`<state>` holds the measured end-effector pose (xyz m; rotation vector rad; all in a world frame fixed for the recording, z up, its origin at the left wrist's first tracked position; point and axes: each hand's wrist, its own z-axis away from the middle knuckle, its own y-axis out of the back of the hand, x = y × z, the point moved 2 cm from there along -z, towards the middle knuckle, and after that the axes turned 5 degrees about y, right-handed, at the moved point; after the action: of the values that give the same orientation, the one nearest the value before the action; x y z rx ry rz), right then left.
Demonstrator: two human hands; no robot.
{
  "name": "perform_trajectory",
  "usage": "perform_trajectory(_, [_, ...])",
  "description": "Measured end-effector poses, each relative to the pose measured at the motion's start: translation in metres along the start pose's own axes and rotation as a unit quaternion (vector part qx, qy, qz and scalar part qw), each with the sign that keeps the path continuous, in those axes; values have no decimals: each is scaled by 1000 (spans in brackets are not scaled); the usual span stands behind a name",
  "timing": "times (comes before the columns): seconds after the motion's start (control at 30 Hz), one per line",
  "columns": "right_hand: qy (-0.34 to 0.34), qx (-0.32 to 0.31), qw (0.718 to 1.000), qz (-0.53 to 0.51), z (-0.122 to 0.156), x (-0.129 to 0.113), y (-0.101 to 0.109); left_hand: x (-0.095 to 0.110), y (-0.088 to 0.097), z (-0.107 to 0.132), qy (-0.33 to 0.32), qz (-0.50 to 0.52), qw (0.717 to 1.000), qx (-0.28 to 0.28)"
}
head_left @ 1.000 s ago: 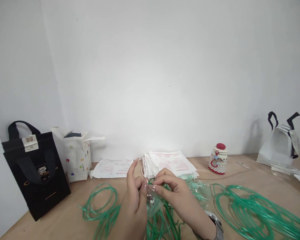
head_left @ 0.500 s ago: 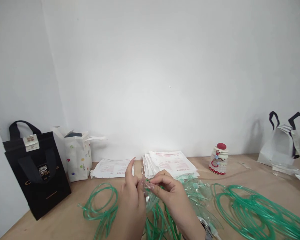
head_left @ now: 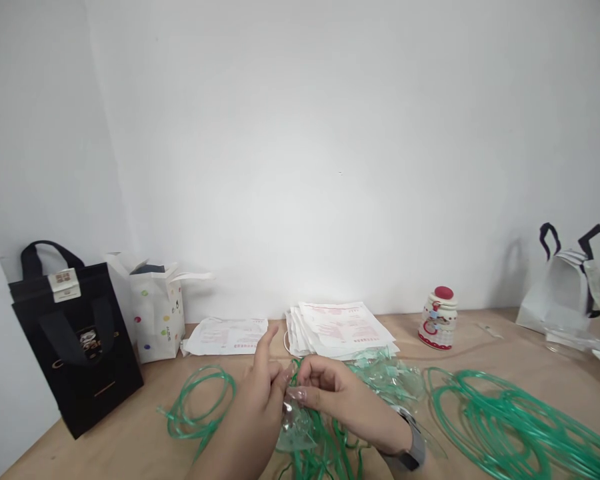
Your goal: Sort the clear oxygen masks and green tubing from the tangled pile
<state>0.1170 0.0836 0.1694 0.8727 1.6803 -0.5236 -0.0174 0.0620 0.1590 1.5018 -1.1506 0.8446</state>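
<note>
A clear plastic oxygen mask (head_left: 297, 430) hangs under my fingertips, its upper edge hidden by them. My left hand (head_left: 260, 393) pinches the mask between thumb and bent fingers, with the index finger raised. My right hand (head_left: 327, 393), a watch on its wrist, is closed at the same edge, holding a thin green strap (head_left: 293, 379) there. What lies exactly between the fingertips is partly hidden. Below both hands, loose green straps (head_left: 325, 457) spread in a tangle. Further clear masks (head_left: 393, 380) with a green tint lie in a pile just beyond my right hand.
Coiled green tubing (head_left: 515, 420) covers the right of the table, and a smaller tubing coil (head_left: 200, 407) lies left. Printed white packets (head_left: 343, 327) are stacked behind. A black bag (head_left: 77, 347), a dotted white bag (head_left: 157, 313), a red-topped jar (head_left: 439, 320) and another white bag (head_left: 535, 307) stand near the wall.
Both hands have shifted slightly; my right forearm has swung outward and its fingers have curled in more. More of the clear mask and the straps below shows now.
</note>
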Motion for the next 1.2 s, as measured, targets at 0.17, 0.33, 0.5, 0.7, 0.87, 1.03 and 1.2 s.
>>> perform_trajectory(0.17, [-22,-73,997,-17,-3,11,8,0,-6,2,1,5,1000,-24])
perform_trajectory(0.33, [11,-83,996,25,1,8,9,0,-7,7,24,64,996,-50])
perform_trajectory(0.5, [44,17,995,-87,2,5,13,11,7,18,49,111,990,-72])
perform_trajectory(0.7, [36,72,996,-32,1,-1,17,17,21,11,7,154,987,-35])
perform_trajectory(0.87, [14,17,1000,20,3,-8,10,15,23,-2,6,198,978,59])
perform_trajectory(1.03, [-36,-47,998,-9,11,-9,25,10,46,-10,-5,321,924,206])
perform_trajectory(1.2, [11,55,989,141,17,-21,49,-8,81,-19,33,459,826,325])
